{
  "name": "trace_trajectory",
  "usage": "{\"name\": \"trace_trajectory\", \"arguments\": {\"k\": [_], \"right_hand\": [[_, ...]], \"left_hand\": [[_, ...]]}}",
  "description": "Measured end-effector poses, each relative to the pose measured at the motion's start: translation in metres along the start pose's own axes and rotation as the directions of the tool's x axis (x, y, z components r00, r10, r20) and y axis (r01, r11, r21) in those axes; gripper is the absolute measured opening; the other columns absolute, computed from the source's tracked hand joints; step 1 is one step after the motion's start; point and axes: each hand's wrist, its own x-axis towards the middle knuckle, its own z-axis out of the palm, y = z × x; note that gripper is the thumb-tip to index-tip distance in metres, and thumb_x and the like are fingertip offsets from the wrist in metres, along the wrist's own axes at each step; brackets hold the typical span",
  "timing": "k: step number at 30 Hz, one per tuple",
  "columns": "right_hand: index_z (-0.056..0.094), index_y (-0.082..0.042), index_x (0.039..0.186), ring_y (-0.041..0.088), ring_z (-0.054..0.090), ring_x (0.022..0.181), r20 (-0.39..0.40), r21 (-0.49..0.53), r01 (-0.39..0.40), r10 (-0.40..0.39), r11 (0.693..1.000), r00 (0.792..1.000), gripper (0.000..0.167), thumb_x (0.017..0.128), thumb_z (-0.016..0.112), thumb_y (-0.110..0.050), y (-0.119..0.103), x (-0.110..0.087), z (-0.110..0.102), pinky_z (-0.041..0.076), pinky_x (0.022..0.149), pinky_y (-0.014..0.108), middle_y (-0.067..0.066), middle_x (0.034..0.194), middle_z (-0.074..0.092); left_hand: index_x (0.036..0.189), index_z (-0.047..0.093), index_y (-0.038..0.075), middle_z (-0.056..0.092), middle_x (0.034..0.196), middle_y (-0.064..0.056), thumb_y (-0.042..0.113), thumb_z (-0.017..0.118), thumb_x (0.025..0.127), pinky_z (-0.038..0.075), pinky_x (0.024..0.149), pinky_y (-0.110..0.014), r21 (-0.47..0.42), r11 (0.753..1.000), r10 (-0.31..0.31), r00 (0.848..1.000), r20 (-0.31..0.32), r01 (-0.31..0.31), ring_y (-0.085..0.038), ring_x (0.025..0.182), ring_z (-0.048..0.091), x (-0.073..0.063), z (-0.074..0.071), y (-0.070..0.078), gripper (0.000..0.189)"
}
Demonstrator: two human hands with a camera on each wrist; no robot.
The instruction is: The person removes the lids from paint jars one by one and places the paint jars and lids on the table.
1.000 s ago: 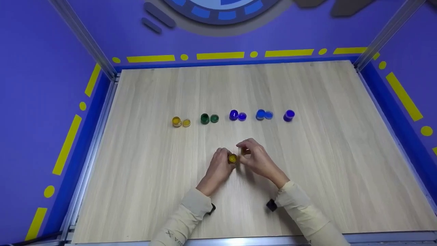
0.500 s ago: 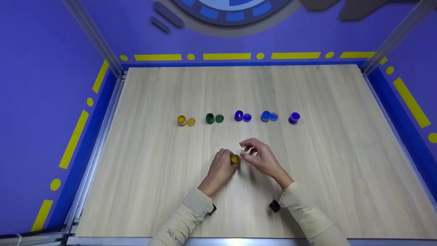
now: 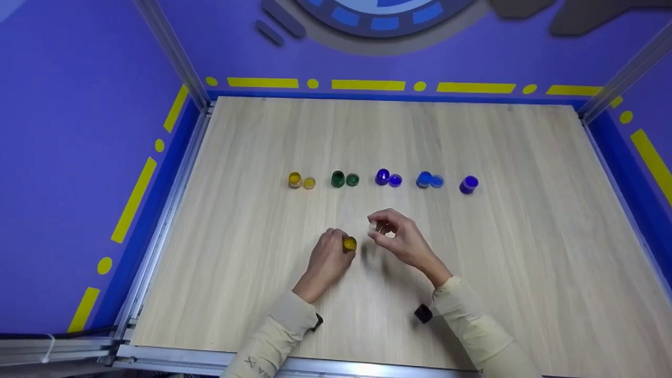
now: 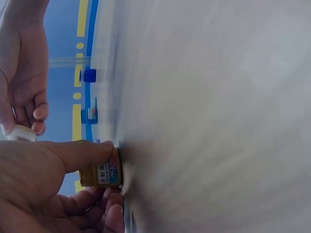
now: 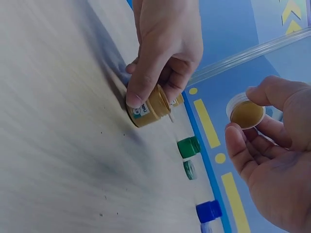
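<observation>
My left hand (image 3: 326, 258) grips a small ochre-yellow paint jar (image 3: 349, 243) with its mouth uncovered. In the left wrist view, the thumb presses on the side of the labelled jar (image 4: 104, 174), and the jar's base is close to the table. My right hand (image 3: 408, 243) pinches a pale screw lid (image 3: 373, 227) between thumb and fingers, raised above the table and apart from the jar. Yellow-brown paint coats the inside of the lid (image 5: 247, 115), as the right wrist view shows.
Beyond the hands runs a row of uncovered paint jars, yellow (image 3: 295, 180), green (image 3: 338, 179), dark blue (image 3: 382, 177) and lighter blue (image 3: 424, 179), each with its lid beside it. A purple jar (image 3: 469, 184) ends the row, apparently capped. Blue walls enclose the table (image 3: 525, 236).
The gap between the hands has widened: the left hand, with the jar, has moved left from the right hand. The lid in the right hand has come into clearer sight. The head view has shifted.
</observation>
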Motion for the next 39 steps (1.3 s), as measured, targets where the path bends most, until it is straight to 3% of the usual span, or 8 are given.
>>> {"name": "trace_trajectory", "arguments": {"k": [3, 10, 24, 30, 39], "right_hand": [[0.066, 0.008, 0.119, 0.026, 0.061, 0.091, 0.015, 0.008, -0.002, 0.002, 1.000, 1.000, 0.030, 0.090, 0.074, 0.005, 0.000, 0.003, 0.004, 0.053, 0.082, 0.026, 0.027, 0.108, 0.065], [0.064, 0.006, 0.126, 0.028, 0.062, 0.095, 0.048, 0.018, -0.013, 0.012, 1.000, 0.999, 0.038, 0.089, 0.074, 0.007, 0.031, 0.012, 0.016, 0.054, 0.082, 0.028, 0.024, 0.111, 0.065], [0.066, 0.001, 0.128, 0.023, 0.062, 0.104, 0.139, 0.001, -0.014, 0.013, 1.000, 0.990, 0.043, 0.086, 0.070, 0.008, 0.026, 0.025, 0.035, 0.055, 0.092, 0.033, 0.011, 0.118, 0.060], [0.065, 0.002, 0.130, 0.024, 0.061, 0.104, 0.169, -0.023, 0.008, -0.004, 1.000, 0.986, 0.045, 0.086, 0.068, 0.009, 0.023, 0.027, 0.041, 0.055, 0.091, 0.035, 0.012, 0.118, 0.058], [0.069, 0.003, 0.127, 0.018, 0.054, 0.092, 0.185, -0.097, 0.050, -0.031, 0.994, 0.982, 0.042, 0.086, 0.068, -0.001, 0.020, 0.033, 0.049, 0.051, 0.080, 0.045, 0.007, 0.109, 0.062]], "left_hand": [[0.102, 0.066, 0.001, 0.061, 0.095, -0.011, 0.012, 0.083, 0.085, 0.052, 0.081, -0.044, 0.011, 0.999, -0.040, 0.999, -0.005, 0.040, -0.029, 0.091, 0.061, -0.002, -0.006, -0.008, 0.026], [0.103, 0.068, 0.001, 0.062, 0.096, -0.011, 0.011, 0.083, 0.084, 0.053, 0.083, -0.044, 0.010, 0.994, -0.109, 0.993, -0.047, 0.110, -0.030, 0.093, 0.062, -0.007, -0.020, -0.029, 0.026], [0.106, 0.069, -0.001, 0.063, 0.098, -0.011, 0.013, 0.079, 0.089, 0.052, 0.084, -0.044, -0.008, 0.973, -0.231, 0.969, -0.085, 0.231, -0.030, 0.097, 0.062, -0.010, -0.053, -0.067, 0.024], [0.113, 0.067, -0.002, 0.063, 0.105, -0.013, 0.013, 0.077, 0.091, 0.051, 0.089, -0.044, -0.015, 0.961, -0.276, 0.958, -0.074, 0.276, -0.030, 0.102, 0.062, -0.005, -0.068, -0.084, 0.028], [0.120, 0.067, -0.003, 0.064, 0.113, -0.018, 0.015, 0.076, 0.093, 0.047, 0.096, -0.047, -0.062, 0.946, -0.323, 0.940, -0.109, 0.318, -0.034, 0.109, 0.060, 0.011, -0.092, -0.118, 0.033]]}}
